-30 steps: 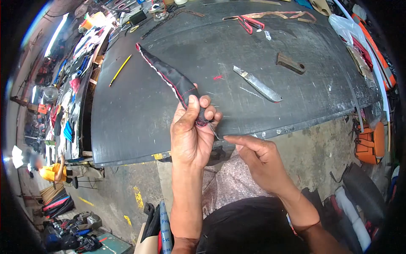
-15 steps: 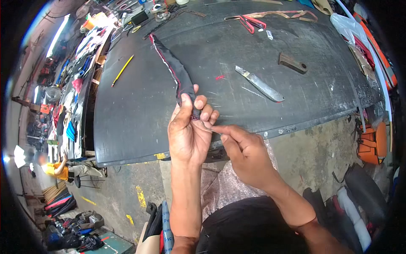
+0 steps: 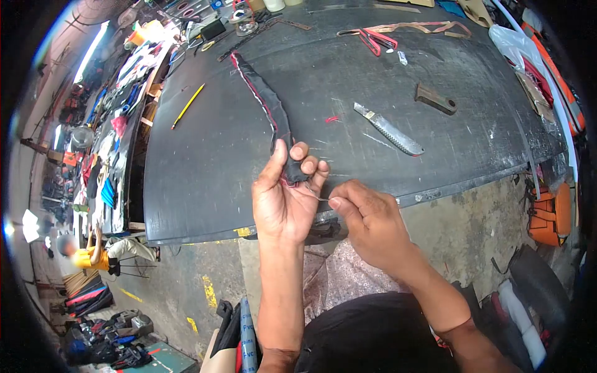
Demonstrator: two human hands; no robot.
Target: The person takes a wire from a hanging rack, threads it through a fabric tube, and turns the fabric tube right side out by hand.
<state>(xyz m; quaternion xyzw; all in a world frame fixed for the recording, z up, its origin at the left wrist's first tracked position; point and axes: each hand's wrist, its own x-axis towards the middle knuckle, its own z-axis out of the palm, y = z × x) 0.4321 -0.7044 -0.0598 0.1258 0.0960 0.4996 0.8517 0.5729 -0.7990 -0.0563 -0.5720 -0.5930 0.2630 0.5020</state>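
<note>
Above the dark worktable, close work on a thin strand

The left hand, palm upward, is closed around the lower part of a narrow black fabric piece with red and white edging; the far end of this piece points away from the body. The right hand has thumb and forefinger together, it seems on the thin strand which comes from the lower end. I judge that the step in hand is the handling of this strand. The next move, in my opinion, calls for a steady left grip and a light, sure pinch, because so fine a strand can easily slip.

On the scratched surface lie a yellow pencil to the left, small red scraps, a cutter knife and, farther away, a red-handled tool. To the right of the table, an orange bag is near the floor. Well apart, at the left, a person in a yellow shirt is beside a crowded bench.
</note>
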